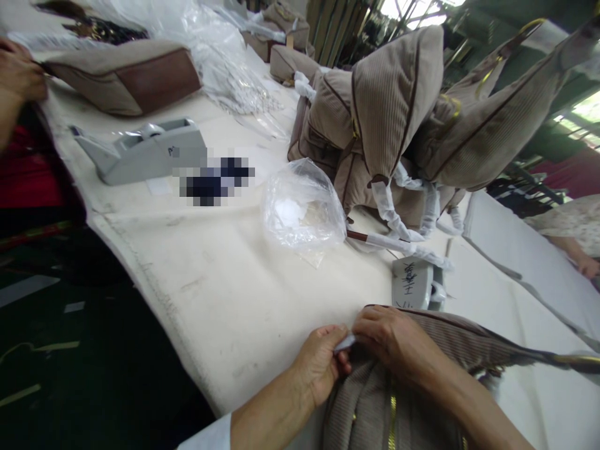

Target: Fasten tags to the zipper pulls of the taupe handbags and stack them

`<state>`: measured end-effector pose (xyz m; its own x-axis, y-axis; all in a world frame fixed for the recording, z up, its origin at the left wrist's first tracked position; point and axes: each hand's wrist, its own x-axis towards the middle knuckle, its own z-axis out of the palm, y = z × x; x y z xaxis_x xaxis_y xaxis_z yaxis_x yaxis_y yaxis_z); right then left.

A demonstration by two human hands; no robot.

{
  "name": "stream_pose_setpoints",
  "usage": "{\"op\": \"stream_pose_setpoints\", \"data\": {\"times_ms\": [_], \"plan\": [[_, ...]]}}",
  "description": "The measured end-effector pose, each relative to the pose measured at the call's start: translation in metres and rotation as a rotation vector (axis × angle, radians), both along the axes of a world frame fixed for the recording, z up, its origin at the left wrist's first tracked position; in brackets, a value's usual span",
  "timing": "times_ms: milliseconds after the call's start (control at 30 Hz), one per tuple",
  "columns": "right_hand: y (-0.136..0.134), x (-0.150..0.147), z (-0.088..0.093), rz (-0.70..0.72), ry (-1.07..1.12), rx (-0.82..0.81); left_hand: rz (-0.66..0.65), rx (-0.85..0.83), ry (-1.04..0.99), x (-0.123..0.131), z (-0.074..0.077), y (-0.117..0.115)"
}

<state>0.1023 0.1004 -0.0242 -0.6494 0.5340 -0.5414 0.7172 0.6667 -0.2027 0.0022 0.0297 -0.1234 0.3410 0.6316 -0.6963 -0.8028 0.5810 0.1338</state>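
Observation:
A taupe ribbed bag (pixel 359 400) with dark brown piping and a gold zip lies under my hands at the table's front. My left hand (pixel 323 362) is closed, pinching a small white strip (pixel 344 344) between thumb and finger at the bag's top corner. Right beside it, my right hand (pixel 398 340) is closed on the bag's edge, its fingertips bent down and partly hidden. The strip's far end meets the right fingers; whether they grip it too I cannot tell.
A grey tape dispenser (pixel 419 284) stands just beyond the bag; another tape dispenser (pixel 150 150) sits at the left. A clear plastic bag (pixel 302 209) holds small pieces. Several finished-looking bags (pixel 398 106) are piled behind. Another person's hand (pixel 21 72) touches a bag (pixel 126 75) at left.

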Motion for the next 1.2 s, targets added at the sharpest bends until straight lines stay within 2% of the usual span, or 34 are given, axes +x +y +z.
{"op": "stream_pose_setpoints", "data": {"times_ms": [133, 333, 433, 567, 633, 933, 1100, 1200], "plan": [[-0.011, 0.006, -0.002, 0.084, 0.022, 0.137, -0.034, 0.019, -0.005, -0.002, 0.002, 0.001], [-0.021, 0.011, -0.014, 0.242, 0.109, 0.345, -0.07, 0.05, 0.031, 0.0, -0.002, 0.0], [-0.023, 0.016, -0.017, 0.245, 0.117, 0.413, -0.058, 0.12, 0.088, 0.0, -0.003, -0.003], [-0.033, 0.03, -0.017, 0.203, 0.19, 0.636, -0.026, 0.251, 0.171, -0.002, -0.001, -0.007], [-0.04, 0.036, -0.016, 0.162, 0.218, 0.697, -0.024, 0.294, 0.192, -0.003, 0.001, -0.009], [-0.052, 0.041, -0.015, 0.074, 0.261, 0.699, -0.111, 0.324, 0.158, -0.012, 0.0, -0.012], [-0.051, 0.039, -0.012, 0.031, 0.294, 0.69, -0.116, 0.379, 0.297, -0.016, 0.004, -0.013], [-0.044, 0.031, -0.007, 0.0, 0.318, 0.599, -0.126, 0.398, 0.41, -0.015, 0.005, -0.012]]}}
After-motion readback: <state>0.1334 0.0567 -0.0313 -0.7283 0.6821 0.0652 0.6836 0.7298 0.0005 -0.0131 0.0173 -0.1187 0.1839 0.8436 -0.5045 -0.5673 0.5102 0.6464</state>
